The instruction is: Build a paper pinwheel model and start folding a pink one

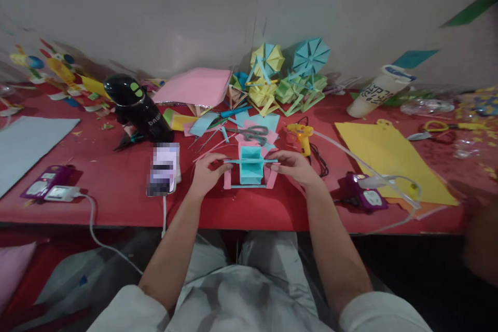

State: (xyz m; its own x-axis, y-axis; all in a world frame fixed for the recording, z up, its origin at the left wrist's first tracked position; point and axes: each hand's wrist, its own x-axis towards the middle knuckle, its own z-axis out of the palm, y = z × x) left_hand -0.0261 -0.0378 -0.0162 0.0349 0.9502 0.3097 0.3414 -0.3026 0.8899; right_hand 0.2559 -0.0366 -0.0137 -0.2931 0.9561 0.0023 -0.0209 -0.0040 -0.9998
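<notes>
A small paper model [251, 172] stands on the red table between my two hands. Its middle is a folded blue paper block, with pink paper strips at the sides and a thin blue paper rod [249, 186] along the front. Across the block runs another blue rod. My left hand [212, 168] pinches that rod's left end between thumb and fingers. At the other end, my right hand [291, 167] grips it the same way. Right behind the model lie grey-green scissors [254, 133] on paper scraps. A yellow hot glue gun [302, 137] rests beyond my right hand.
A phone [163, 168] with a charging cable lies to the left, near a black bottle [138, 109]. Purple power sockets [365, 194] sit on both sides. Yellow paper sheets [392, 158] and a white cup [379, 92] are at right. Folded paper models [288, 80] line the wall.
</notes>
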